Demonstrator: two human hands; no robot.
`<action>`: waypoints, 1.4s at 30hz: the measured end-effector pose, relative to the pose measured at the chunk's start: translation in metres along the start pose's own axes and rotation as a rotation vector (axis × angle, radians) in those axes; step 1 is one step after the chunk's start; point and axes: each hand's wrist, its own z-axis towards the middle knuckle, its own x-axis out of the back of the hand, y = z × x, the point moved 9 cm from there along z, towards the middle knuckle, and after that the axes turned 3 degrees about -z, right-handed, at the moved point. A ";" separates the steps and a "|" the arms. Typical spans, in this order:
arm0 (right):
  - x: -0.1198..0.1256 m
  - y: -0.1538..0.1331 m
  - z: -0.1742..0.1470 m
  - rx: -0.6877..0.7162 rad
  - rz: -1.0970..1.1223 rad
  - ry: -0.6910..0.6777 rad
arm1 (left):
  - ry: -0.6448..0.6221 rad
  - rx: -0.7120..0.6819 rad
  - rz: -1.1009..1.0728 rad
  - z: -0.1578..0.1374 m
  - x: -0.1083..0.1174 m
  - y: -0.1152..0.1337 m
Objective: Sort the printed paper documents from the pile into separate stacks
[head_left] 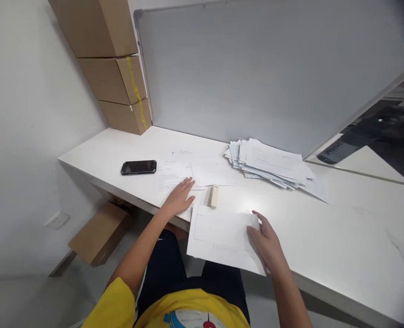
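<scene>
The front sheet [218, 232] is overhanging the near edge of the table [324, 232]; the half-closed right hand [267, 240] is pinching its right side, likely stopping slippage. The left hand [179, 199], spread and gripping nothing, is seemingly steadying printed papers [169, 176].

Likely office: printed sheets [171, 179], white desk [328, 232], paper pile [273, 161], stacked cartons [111, 79], framed board [239, 68]

- Soft, even light reaches my desk [341, 241], with mild glare mid-frame.
- Dark blur at the upper right corner.
- Print on my sheet [222, 230] looks washed out.
</scene>
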 end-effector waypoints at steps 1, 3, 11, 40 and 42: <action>0.000 0.001 0.000 0.004 -0.001 -0.002 | -0.023 0.012 0.059 0.003 -0.003 0.000; 0.000 0.003 0.000 0.013 -0.005 0.002 | -0.027 0.062 0.132 0.001 -0.005 0.001; 0.001 0.006 0.004 0.056 -0.034 -0.011 | -0.028 0.154 0.235 -0.031 -0.007 0.004; 0.008 0.010 0.004 -0.036 0.019 0.063 | 0.031 -0.181 0.007 -0.041 -0.038 0.087; 0.009 0.012 0.004 -0.027 0.013 0.084 | 0.058 -0.215 0.027 -0.040 -0.041 0.095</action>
